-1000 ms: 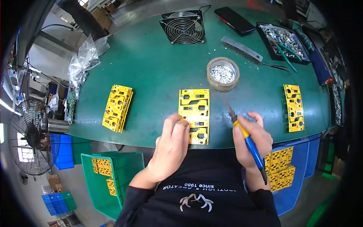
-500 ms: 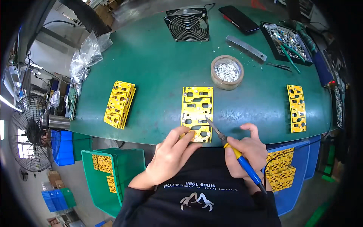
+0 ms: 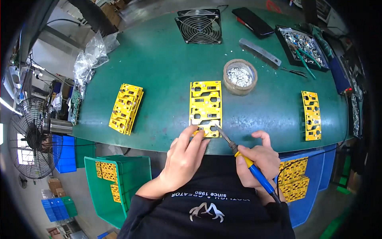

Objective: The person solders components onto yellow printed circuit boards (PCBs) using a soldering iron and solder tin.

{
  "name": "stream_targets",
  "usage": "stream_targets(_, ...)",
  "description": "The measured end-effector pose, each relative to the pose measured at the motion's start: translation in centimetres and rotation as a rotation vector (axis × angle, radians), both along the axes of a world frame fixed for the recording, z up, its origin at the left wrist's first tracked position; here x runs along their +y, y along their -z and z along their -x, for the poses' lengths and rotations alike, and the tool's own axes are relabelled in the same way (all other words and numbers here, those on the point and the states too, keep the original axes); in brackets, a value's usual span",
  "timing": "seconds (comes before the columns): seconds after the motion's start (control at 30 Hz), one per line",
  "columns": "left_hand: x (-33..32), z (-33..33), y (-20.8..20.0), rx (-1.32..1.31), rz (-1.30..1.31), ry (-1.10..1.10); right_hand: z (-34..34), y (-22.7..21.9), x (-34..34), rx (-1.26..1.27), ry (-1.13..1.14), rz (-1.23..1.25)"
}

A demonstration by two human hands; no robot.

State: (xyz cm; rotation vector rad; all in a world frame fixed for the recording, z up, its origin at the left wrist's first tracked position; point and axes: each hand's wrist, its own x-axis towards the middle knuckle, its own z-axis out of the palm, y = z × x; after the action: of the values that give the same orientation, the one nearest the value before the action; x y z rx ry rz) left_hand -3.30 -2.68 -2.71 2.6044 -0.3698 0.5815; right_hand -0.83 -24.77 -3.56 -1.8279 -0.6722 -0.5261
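A yellow circuit board (image 3: 205, 104) with dark cut-outs lies flat near the middle of the table's front edge. The fingertips of my left hand (image 3: 184, 161) grip its near left corner, closed on it. In my right hand (image 3: 259, 163) is a soldering iron (image 3: 254, 170) with a blue and yellow handle, held like a pen. Its tip reaches the board's near right part; whether it touches cannot be made out. More yellow boards, stacked (image 3: 126, 108), lie to the left, and others (image 3: 312, 115) lie to the right.
Beyond the board stand a round tub (image 3: 228, 83) of silvery scraps, a small black fan (image 3: 199, 27) and a brush (image 3: 260, 52). At far right a black tray (image 3: 289, 59) holds small parts and pliers. A green bin (image 3: 139, 167) and a blue bin (image 3: 306, 211) hold boards below the table.
The middle board has slid away from me, toward the far side, with my left fingers still at its near end. The iron's tip now points nearer the board's near end.
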Motion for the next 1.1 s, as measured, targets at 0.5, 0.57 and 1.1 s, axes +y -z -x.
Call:
stream_targets(0.5, -0.7, 0.8, 1.4, -0.082, -0.051, -0.002, 0.1, -0.2, 0.6, 0.022, -0.063, 0.007)
stream_targets(0.57, -0.7, 0.8, 1.4, -0.080, -0.049, 0.005, 0.1, -0.1, 0.7, 0.013, -0.054, -0.004)
stream_targets(1.1, 0.3, 0.7, 1.0, 0.020, -0.066, 0.039, 0.3, -0.3, 1.1, 0.038, -0.047, 0.019)
